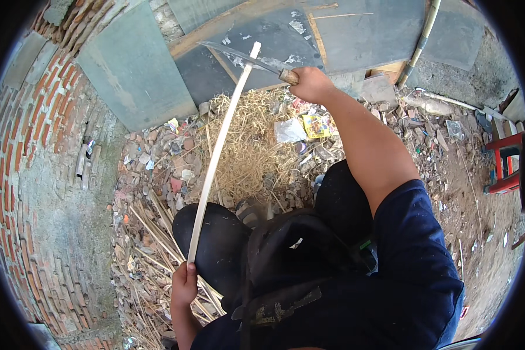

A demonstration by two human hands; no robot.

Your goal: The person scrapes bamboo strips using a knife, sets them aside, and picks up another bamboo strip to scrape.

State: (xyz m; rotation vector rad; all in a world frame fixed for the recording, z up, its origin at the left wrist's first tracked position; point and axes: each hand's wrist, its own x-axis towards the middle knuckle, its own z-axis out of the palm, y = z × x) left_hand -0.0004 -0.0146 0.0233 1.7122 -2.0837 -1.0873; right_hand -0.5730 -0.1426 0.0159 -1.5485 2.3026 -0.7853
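My left hand [184, 284] is closed round the lower end of a long, pale bamboo strip [220, 143], beside my left knee. The strip slants up and away to the right. My right hand [312, 85], on a stretched-out arm, grips the wooden handle of a long-bladed knife [239, 54]. Its dark blade points left and crosses the strip close to the far end. Whether the edge bites into the strip cannot be made out.
Pale shavings [245, 146] lie heaped beyond my knees. Several cut strips [157, 227] rest on the rubble to my left. A brick wall [38, 192] rises at left, grey panels [367, 38] stand ahead, and a red stool [503, 163] is at right.
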